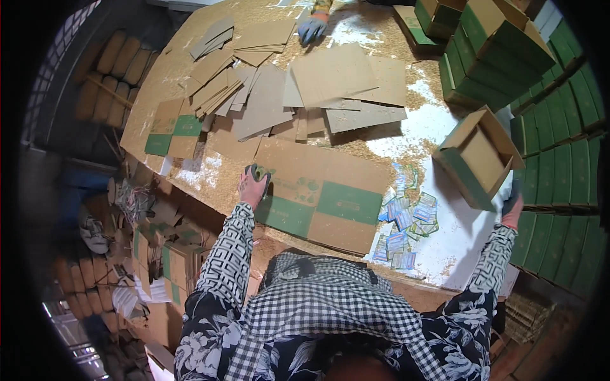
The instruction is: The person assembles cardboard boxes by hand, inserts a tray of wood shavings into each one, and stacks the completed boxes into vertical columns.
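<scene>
A flattened brown and green carton [343, 171] lies on the table in front of me. My left hand [254, 184], in a pink glove with dark fingertips, closes on its left edge with bent fingers. To the right, an open carton tray [467, 171] with green outer walls sits tilted, its hollow side facing up. My right hand [512, 206] is at its right edge, the dark fingertips against the wall and partly hidden. Between the two cartons lie several small printed packets [406, 216] in clear wrapping.
Loose cardboard sheets [337, 76] are spread across the far half of the sawdust-strewn table [190, 171]. At the far edge is another person's gloved hand [311, 28]. Green cartons [489, 57] are stacked at the far right, with rows of green boxes [559, 165] beside them.
</scene>
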Motion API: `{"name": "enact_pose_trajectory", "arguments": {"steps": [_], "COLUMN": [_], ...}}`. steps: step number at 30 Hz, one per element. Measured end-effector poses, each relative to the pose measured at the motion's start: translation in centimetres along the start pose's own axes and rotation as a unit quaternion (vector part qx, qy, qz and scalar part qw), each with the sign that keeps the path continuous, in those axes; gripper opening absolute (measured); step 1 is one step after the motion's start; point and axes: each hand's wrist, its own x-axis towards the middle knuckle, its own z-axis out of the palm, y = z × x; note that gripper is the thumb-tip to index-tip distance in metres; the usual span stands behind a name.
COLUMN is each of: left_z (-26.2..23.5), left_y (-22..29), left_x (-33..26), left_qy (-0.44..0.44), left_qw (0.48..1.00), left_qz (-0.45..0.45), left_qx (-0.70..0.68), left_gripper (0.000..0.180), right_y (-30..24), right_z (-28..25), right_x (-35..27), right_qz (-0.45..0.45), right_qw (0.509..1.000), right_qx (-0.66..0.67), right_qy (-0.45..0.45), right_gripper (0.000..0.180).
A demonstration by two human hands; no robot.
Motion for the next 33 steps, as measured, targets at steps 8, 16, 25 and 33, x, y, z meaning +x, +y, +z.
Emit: {"name": "enact_pose_trajectory", "arguments": {"steps": [8, 16, 25, 33], "left_z": [-1.3, -8.2, -12.3, -8.4], "left_y": [-0.1, -29.3, -14.8, -12.6], "left_x": [5.2, 11.8, 1.6, -6.5], "left_qy": [0.125, 0.338, -0.102, -0.551], "left_qw": [0.967, 0.941, 0.664, 0.734], "left_qz": [-0.153, -0.027, -0.085, 0.182], "left_qx": [-0.158, -0.009, -0.736, -0.353], "left_gripper": [0.066, 0.079, 0.077, 0.044], "right_y": [2.9, 9.7, 9.8, 13.9], "right_z": [22.0, 31.5, 48.5, 47.8], "right_x": [-20.6, -33.5, -39.3, -36.8], "right_qz": [-0.083, 0.036, 0.070, 0.005], "right_qw": [0.910, 0.879, 0.887, 0.889], "right_qx": [-0.351, -0.281, -0.219, -0.219], "right_qy": [-0.203, -0.384, -0.401, -0.401], "right_gripper": [0.030, 0.023, 0.057, 0.044]}}
